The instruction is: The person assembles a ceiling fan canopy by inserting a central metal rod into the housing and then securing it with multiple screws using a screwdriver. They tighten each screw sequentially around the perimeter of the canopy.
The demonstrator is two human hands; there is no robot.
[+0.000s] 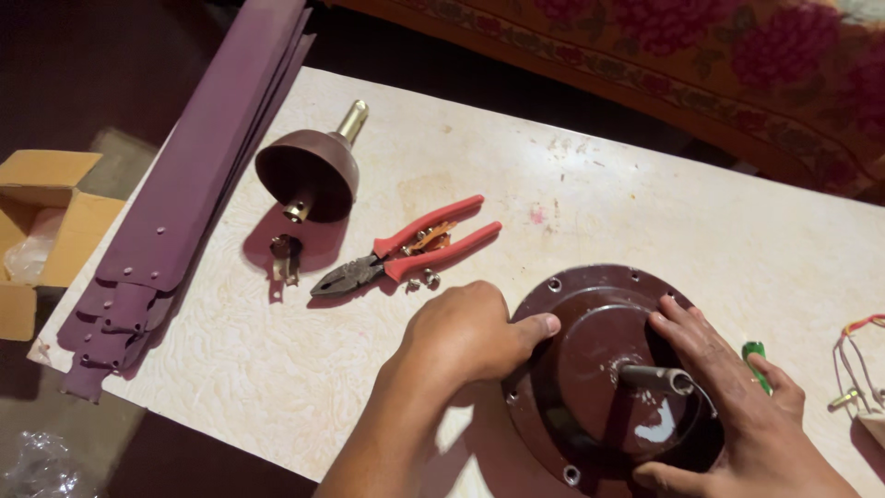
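A round dark-brown fan motor housing (576,369) with a short grey shaft (656,376) lies near the table's front edge. My left hand (461,332) curls against its left rim, thumb resting on top. Over the right side of the housing lies my right hand (737,406), fingers spread beside the shaft and thumb at the near rim. A green tool tip (754,352) peeks out behind my right hand.
Red-handled pliers (406,251) and small screws (420,278) lie mid-table. A brown canopy cup on a brass rod (309,171) and a small clamp (284,254) sit further left. Maroon fan blades (184,203) stack along the left edge. Cardboard box (46,221) on the floor; wires (857,360) at right.
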